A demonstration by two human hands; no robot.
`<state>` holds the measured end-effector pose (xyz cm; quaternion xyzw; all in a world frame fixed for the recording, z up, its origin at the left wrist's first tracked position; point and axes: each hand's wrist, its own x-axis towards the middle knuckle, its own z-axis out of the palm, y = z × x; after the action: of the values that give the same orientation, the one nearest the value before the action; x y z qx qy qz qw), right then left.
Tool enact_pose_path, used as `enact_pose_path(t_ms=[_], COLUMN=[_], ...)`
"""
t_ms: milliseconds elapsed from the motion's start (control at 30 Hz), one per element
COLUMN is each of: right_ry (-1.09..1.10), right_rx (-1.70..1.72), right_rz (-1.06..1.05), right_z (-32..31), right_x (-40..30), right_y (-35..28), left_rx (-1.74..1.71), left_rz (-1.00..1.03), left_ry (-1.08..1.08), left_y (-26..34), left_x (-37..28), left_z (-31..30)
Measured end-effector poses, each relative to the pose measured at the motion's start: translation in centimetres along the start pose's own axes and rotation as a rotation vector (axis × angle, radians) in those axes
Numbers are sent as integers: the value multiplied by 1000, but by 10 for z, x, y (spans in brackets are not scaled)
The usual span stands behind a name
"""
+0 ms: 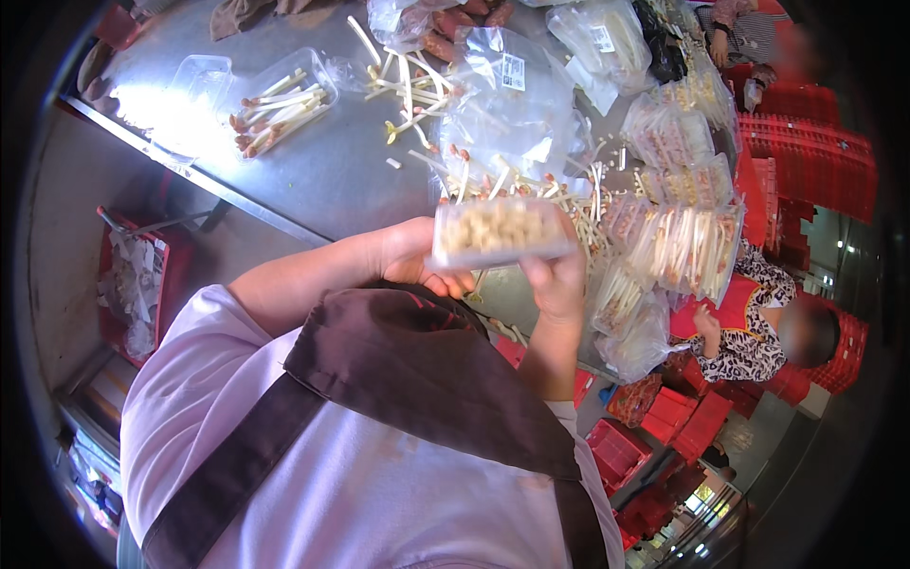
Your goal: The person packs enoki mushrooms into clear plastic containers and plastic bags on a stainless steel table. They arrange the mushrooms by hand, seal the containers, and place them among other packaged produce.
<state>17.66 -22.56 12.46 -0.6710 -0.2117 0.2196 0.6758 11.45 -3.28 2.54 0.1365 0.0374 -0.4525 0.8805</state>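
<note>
In front of my chest I hold a clear plastic tray (498, 231), tilted and slightly blurred, with the pale cut ends of sprouts showing. My left hand (419, 259) supports its left end, fingers curled below. Around its right end, my right hand (558, 274) grips with the thumb at the near edge. Loose peanut sprouts (501, 183) with reddish-brown tips lie just beyond, partly over a large clear plastic bag (498, 107). A second tray of sprouts (281, 114) rests on the metal table (320, 160) at the far left, beside an empty clear tray (202, 92).
Filled packs of sprouts (689, 245) stand in rows at the table's right side. Sweet potatoes (451, 28) and bagged goods (604, 43) lie at the back. Red crates (682, 419) are stacked to the right, near another person (739, 320). A red bin (135, 291) stands left.
</note>
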Motion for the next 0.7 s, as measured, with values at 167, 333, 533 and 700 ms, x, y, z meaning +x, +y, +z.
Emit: enact_pose_path(t_ms=[167,333,533,700], right_ry=[211,245,291,323], right_rx=[82,109,9,-14], right_rz=[161,178,207,211], right_z=[15,19,22,24], right_x=[4,4,1,2], right_y=[0,1,-5,1], left_rx=[31,-124,-207,-175], left_rz=[98,89,110,177], left_ry=[273,219,237,317], left_y=[2,-3,-5,2], left_x=[-2,-4,-3,-7], left_z=[31,26,32,41])
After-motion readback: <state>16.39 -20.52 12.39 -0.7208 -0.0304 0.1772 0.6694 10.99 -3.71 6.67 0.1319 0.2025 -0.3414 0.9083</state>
